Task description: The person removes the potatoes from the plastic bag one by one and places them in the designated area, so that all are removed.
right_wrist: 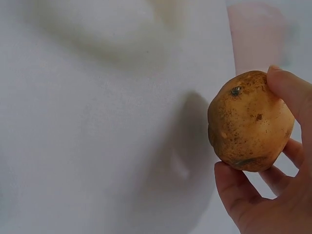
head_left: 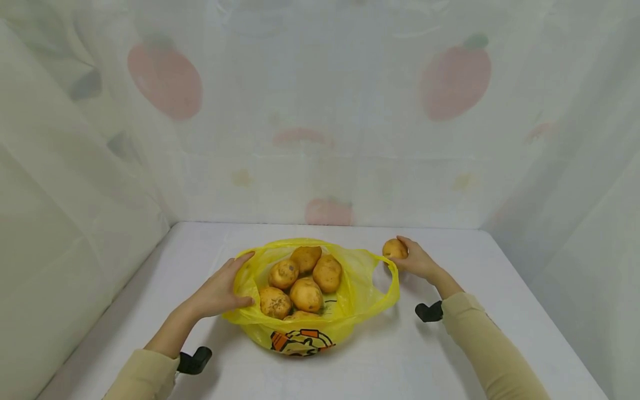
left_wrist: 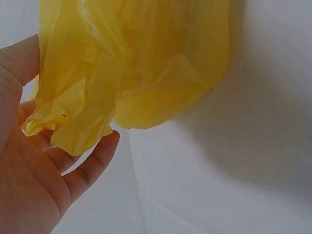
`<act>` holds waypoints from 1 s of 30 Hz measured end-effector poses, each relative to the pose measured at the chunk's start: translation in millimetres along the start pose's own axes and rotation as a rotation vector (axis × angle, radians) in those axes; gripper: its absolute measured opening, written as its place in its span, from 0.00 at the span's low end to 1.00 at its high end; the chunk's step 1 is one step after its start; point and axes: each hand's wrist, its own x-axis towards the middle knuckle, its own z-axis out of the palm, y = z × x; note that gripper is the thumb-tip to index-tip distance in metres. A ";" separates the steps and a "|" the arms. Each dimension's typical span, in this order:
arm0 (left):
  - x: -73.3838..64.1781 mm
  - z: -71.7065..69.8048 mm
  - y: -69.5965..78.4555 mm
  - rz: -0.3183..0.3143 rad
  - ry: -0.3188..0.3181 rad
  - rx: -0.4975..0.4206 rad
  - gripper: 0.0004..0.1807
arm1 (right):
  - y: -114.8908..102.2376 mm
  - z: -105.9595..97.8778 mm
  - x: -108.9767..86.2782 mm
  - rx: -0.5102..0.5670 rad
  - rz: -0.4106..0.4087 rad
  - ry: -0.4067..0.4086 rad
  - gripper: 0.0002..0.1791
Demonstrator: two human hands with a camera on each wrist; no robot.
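Observation:
A yellow plastic bag stands open on the table, with several potatoes inside. At its left side my left hand holds the rim, thumb toward the front and fingers toward the back. The left wrist view shows crumpled yellow plastic between that thumb and the fingers. My right hand grips a single potato between thumb and fingers, beyond the bag's right handle. In the right wrist view this potato has brown specks and a dark spot, and its shadow falls on the white surface.
The white table ends at a pale curtain with faded fruit prints behind it. More pale sheeting hangs at the left and right. A black wrist device sits at each sleeve.

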 end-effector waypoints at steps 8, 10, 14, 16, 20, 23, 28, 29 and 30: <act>-0.1 -0.3 0.6 -0.001 0.004 0.001 0.54 | 0.1 3.3 -0.9 -0.004 0.027 -0.014 0.46; -0.3 -0.3 0.6 -0.001 0.003 -0.002 0.54 | -0.3 4.7 -0.9 -0.010 0.029 -0.011 0.46; -0.3 0.1 0.1 -0.001 0.003 0.000 0.54 | -0.2 6.3 -0.4 -0.024 0.031 0.000 0.46; -0.4 0.2 0.4 0.000 0.007 0.003 0.54 | 0.1 6.6 0.4 -0.030 0.032 0.006 0.46; 0.0 0.6 0.5 0.009 0.013 0.008 0.54 | 1.3 7.0 2.7 -0.042 0.024 0.003 0.45; 0.6 0.7 0.8 0.013 0.014 0.010 0.54 | 2.2 7.9 4.9 -0.046 0.017 -0.002 0.45; 2.1 0.7 1.8 0.012 0.009 0.011 0.53 | 2.5 9.3 5.5 -0.053 0.022 0.007 0.44; 2.4 0.6 2.1 0.010 0.007 0.011 0.53 | 2.3 9.6 5.4 -0.057 0.023 0.011 0.44; 2.7 0.5 2.2 0.008 0.005 0.012 0.53 | 1.7 9.7 5.2 -0.064 0.023 0.015 0.44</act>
